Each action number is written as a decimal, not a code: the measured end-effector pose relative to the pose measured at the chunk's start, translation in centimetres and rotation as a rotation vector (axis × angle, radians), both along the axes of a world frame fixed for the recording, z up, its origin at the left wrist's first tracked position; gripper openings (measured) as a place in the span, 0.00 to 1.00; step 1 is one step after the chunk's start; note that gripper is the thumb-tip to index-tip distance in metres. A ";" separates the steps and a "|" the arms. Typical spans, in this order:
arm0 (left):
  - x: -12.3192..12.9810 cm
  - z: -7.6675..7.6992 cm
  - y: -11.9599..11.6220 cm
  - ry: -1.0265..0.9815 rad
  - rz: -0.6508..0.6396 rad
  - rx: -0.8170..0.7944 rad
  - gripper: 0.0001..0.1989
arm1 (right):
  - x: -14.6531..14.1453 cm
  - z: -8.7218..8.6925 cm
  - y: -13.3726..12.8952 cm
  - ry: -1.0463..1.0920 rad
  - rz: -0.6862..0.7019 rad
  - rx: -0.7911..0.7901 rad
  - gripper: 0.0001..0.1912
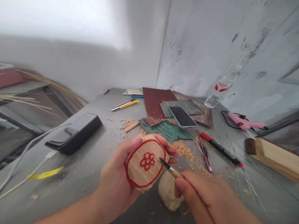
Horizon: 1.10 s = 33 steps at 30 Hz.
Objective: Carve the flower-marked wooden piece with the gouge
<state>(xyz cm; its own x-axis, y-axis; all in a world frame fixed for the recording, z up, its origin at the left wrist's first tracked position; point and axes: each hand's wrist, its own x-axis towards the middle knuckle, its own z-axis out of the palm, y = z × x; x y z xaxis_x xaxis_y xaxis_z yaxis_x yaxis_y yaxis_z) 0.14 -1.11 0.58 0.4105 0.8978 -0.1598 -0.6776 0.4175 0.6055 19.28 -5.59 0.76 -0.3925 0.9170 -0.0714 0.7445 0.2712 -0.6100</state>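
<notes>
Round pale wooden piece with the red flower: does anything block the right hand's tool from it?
Nothing visible does. The left hand holds the wooden piece around its edge, leaving its drawn side open to the slim wooden-handled, metal-tipped tool in the right hand. Tip contact is unclear.

White left wall (105, 65), bright patch above; dark-spotted right wall (201, 46); grey tabletop (70, 186).

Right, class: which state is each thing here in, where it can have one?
Wooden piece: marked in red
Left hand: gripping wooden piece
Carving tool: tip exposed
Right hand: gripping carving tool
Marker: capped
Phone: screen dark
Bottle: standing, fill unclear
Glue gun: lying sideways
Utility knife: lying flat
Green sandpaper: ragged-edged
</notes>
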 end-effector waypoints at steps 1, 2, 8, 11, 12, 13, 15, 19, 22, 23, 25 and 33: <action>0.1 0.0 0.0 -0.006 0.001 -0.006 0.21 | -0.1 -0.1 0.0 -0.009 -0.001 0.001 0.22; 0.1 0.0 -0.1 -0.013 0.006 -0.016 0.21 | -0.2 -0.3 0.1 -0.014 -0.003 0.008 0.22; 0.4 0.2 -0.3 -0.031 0.082 -0.088 0.19 | -0.6 -0.9 -0.2 -0.005 -0.016 0.008 0.22; 0.6 -0.2 -0.7 -0.027 0.098 -0.105 0.18 | -0.7 -1.4 -0.2 0.035 -0.011 -0.016 0.24; 0.7 -0.5 -0.9 -0.026 0.090 -0.108 0.18 | -0.7 -1.5 -0.1 0.051 -0.014 -0.016 0.24; 0.8 -0.8 -1.2 -0.035 0.045 -0.109 0.17 | -0.8 -1.7 0.0 0.073 -0.018 -0.007 0.25; 1.1 -1.3 -1.6 -0.056 -0.045 -0.092 0.16 | -0.8 -1.8 0.2 0.120 -0.024 0.037 0.27; 1.2 -1.3 -1.4 -0.092 -0.101 -0.111 0.16 | -0.6 -0.9 0.3 0.110 -0.051 0.041 0.24; 0.7 -0.6 -0.6 -0.057 -0.063 -0.076 0.19 | -0.3 -0.1 0.0 0.089 -0.071 0.065 0.22; 0.5 -0.4 -0.4 -0.029 -0.040 -0.058 0.21 | -0.2 0.1 0.0 0.077 -0.071 0.087 0.21; 0.2 -0.1 -0.2 0.024 -0.005 -0.021 0.23 | 0.0 0.2 -0.1 0.045 -0.056 0.109 0.22; 0.3 -0.8 -0.5 0.054 0.021 -0.014 0.23 | 0.4 -0.3 0.3 -0.072 -0.047 0.047 0.21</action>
